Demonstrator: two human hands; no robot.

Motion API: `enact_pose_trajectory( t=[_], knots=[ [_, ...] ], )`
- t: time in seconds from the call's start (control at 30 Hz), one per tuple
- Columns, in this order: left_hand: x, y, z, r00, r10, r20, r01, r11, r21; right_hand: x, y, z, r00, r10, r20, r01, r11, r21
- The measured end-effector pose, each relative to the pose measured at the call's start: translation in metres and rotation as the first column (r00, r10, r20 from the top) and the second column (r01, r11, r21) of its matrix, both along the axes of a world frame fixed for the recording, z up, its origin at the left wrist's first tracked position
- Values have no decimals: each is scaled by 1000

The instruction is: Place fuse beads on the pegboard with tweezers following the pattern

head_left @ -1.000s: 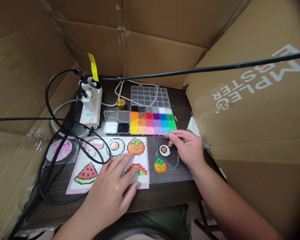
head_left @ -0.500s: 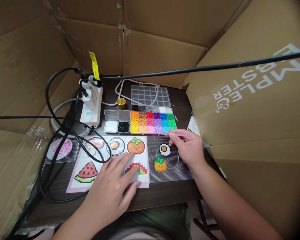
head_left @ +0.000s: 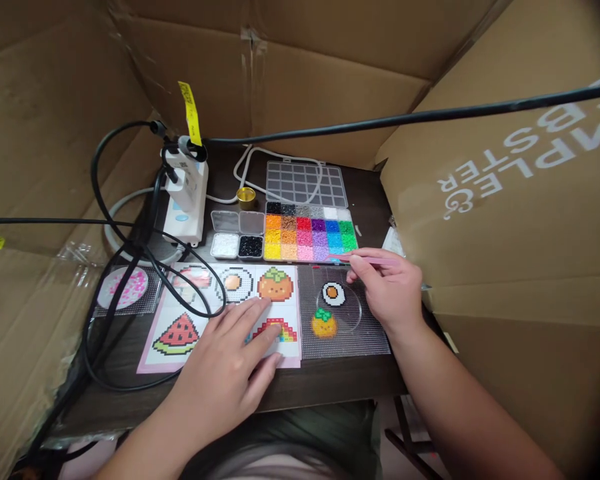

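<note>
My right hand (head_left: 391, 283) pinches pink tweezers (head_left: 380, 260), their tip over the front edge of the sorted bead box (head_left: 305, 233). Under and left of that hand lies a clear pegboard (head_left: 350, 343) bearing a fried-egg bead figure (head_left: 333, 294) and an orange persimmon bead figure (head_left: 325, 324). A small bit of red (head_left: 316, 267) shows at the pegboard's top edge. My left hand (head_left: 235, 353) rests flat, fingers spread, on a pattern sheet (head_left: 175, 363) with pixel pictures, partly covering the rainbow picture (head_left: 275, 330). It holds nothing.
Black cables (head_left: 145, 240) loop over the sheet's left side, near a white power strip (head_left: 193, 220). Small boxes of white beads (head_left: 225, 245) and black beads (head_left: 251, 247), a gold cup (head_left: 246, 197) and a dish of pink beads (head_left: 123, 288) stand around. Cardboard walls (head_left: 320, 80) enclose the table.
My right hand and the tweezers have moved from the pegboard's top edge to the bead box's front edge. My left hand stays on the sheet. The view has shifted slightly.
</note>
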State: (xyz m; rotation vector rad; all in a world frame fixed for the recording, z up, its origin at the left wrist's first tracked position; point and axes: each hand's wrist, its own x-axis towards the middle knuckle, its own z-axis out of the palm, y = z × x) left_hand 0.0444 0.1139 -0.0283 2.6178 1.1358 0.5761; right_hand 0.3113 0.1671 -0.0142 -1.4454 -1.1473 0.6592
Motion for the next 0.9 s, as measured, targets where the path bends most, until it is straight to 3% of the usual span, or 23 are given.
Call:
enact_pose_trajectory(
  t=[0.9],
  knots=[
    [-1, 0, 1, 1000, -9, 0, 9, 1000, -7, 0, 1, 1, 1000, -9, 10, 9, 1000, 1]
  ],
)
